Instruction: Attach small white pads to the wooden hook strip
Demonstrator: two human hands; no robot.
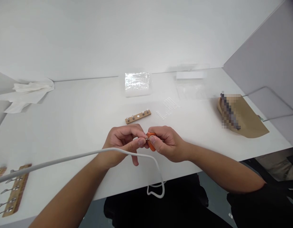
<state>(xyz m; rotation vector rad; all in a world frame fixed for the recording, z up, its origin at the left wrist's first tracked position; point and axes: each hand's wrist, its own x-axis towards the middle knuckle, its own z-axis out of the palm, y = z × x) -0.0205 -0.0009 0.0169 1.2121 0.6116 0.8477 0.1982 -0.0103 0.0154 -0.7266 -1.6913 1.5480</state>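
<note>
White table [77,120] and white walls filled the view, with a grey partition [267,53] closing off the right side. Both hands met just above the table's near edge, at its middle. The left hand [124,141] pinched a tiny metal piece [147,138] between thumb and forefinger, fingers closed on it. The right hand [166,144] was clamped around a small orange tool [151,143], its tip touching that metal piece. The orange thing was short and rounded, mostly hidden by the fingers, so its full shape could not be told.

A white cable [65,158] crossed over the left wrist from the left edge and looped down past the near edge, right in front of the hands. Just beyond the hands lay a short wooden strip with metal studs [138,116], tilted, and beside it a patch of small clear squares [169,106]. Further back sat a shiny clear packet [137,84] and a flat clear bag with a white label [191,84].

At the left near corner lay a longer wooden strip with metal hooks [15,193]. Crumpled white cloth [30,91] rested at the far left corner. A brown paper bag [243,118] sat by the right edge, with a bent wire frame [277,106] against the partition. Open table stretched left of the hands and behind them.
</note>
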